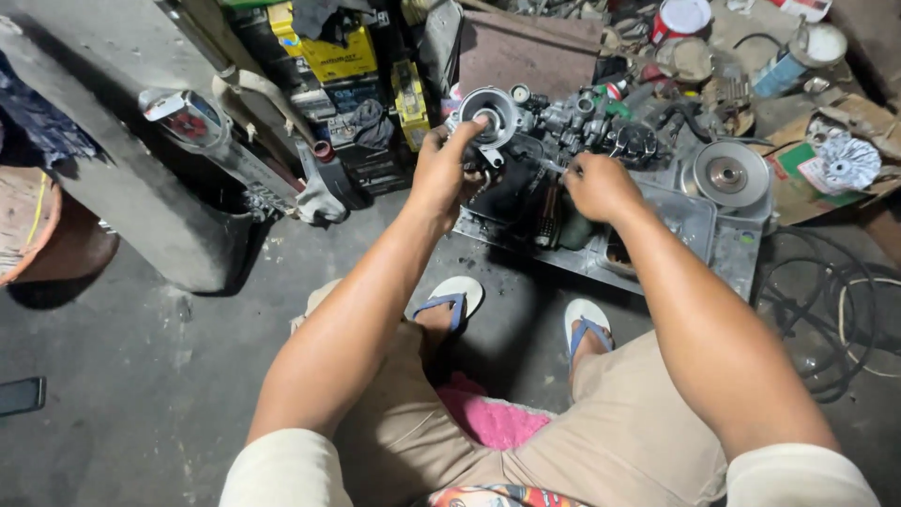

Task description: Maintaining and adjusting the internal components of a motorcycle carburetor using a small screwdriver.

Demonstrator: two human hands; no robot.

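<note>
Left hand (441, 174) grasping engine part (554, 131), thumb on round cover (488, 113). Right hand (596, 186) clenched on thin tool (556, 167). I'd brace part firmly, work tool slowly.

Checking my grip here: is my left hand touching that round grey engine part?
Touching. The head view shows the left hand wrapped around the round grey engine part, with a fingertip pressed on its rim.

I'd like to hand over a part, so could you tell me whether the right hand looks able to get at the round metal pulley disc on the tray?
Probably yes: the right hand is beside the pulley disc, which lies uncovered on the metal tray.
</note>
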